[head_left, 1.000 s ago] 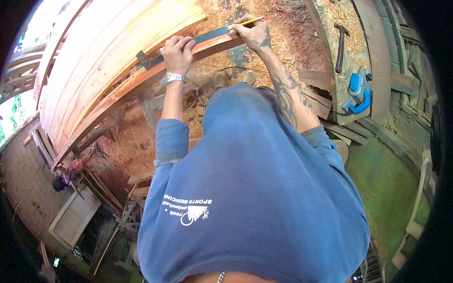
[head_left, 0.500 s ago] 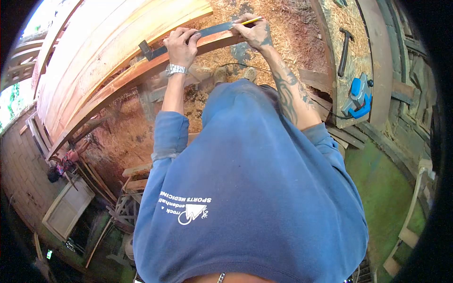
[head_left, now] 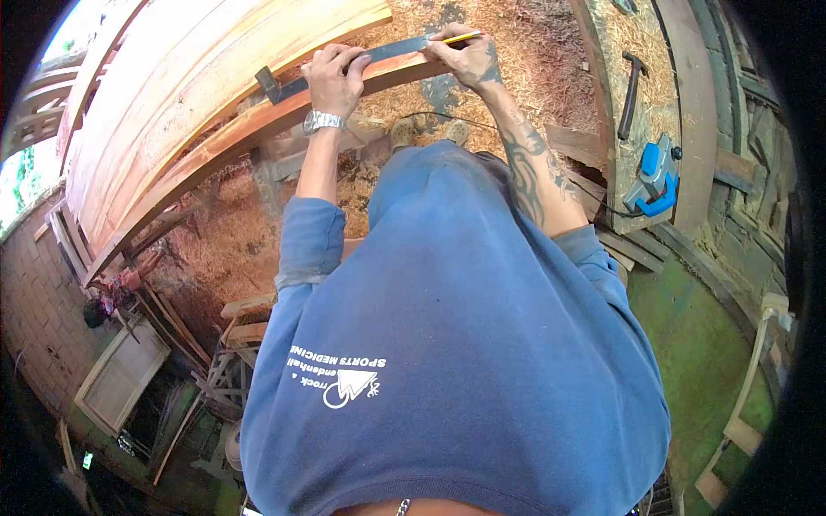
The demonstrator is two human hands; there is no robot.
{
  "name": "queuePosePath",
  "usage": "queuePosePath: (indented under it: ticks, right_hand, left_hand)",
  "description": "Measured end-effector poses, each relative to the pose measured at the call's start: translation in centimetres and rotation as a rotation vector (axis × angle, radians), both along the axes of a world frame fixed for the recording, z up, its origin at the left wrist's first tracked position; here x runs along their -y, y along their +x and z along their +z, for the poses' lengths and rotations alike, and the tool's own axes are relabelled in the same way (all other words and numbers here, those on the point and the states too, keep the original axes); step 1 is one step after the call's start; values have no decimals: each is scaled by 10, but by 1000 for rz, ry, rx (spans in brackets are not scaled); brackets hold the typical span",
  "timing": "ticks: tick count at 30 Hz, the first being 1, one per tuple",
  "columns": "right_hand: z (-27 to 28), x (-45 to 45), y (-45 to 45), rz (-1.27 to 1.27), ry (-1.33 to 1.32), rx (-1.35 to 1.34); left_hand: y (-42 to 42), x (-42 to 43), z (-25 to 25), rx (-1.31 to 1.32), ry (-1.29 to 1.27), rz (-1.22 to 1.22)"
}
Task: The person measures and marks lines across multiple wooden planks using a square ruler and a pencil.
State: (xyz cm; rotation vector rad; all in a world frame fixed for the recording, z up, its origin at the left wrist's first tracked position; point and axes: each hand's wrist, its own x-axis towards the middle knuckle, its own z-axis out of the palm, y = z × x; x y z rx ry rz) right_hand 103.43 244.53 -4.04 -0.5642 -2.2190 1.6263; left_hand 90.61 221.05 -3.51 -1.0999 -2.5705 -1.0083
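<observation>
A try square [head_left: 397, 49] lies along a long wooden board [head_left: 225, 138], its dark stock at the left end and its blade reaching right. My left hand [head_left: 334, 79] presses on the blade, fingers closed over its edge, with a metal watch on the wrist. At the blade's right end my right hand [head_left: 470, 62] pinches a yellow pencil [head_left: 463, 38]. The pencil's tip is hidden by the fingers, near the board's end. Wide pale planks [head_left: 198, 60] lie just beyond this board.
On a bench at the right rest a hammer [head_left: 632, 95] and a blue power planer [head_left: 656, 176] with a black cord. Wood shavings [head_left: 533, 52] cover the floor. A person [head_left: 112, 301] is at the far left, near a framed panel [head_left: 123, 378].
Both hands hold nearly the same places on the try square and pencil. The view has shifted very slightly; no clear movement of the tools shows.
</observation>
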Motion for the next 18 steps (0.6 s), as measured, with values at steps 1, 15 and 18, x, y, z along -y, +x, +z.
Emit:
queuePosePath:
  ticks: [1,15,18]
  right_hand:
    - [-1,0,0,3,-1,-2]
    - [8,-4,1,35,60,57]
    - [4,-3,-1,31,41,59]
  left_hand:
    - [0,0,0,7,12,-4]
    - [-1,-1,0,-24,28,-10]
    - [-2,1,-1,-28,38,-13]
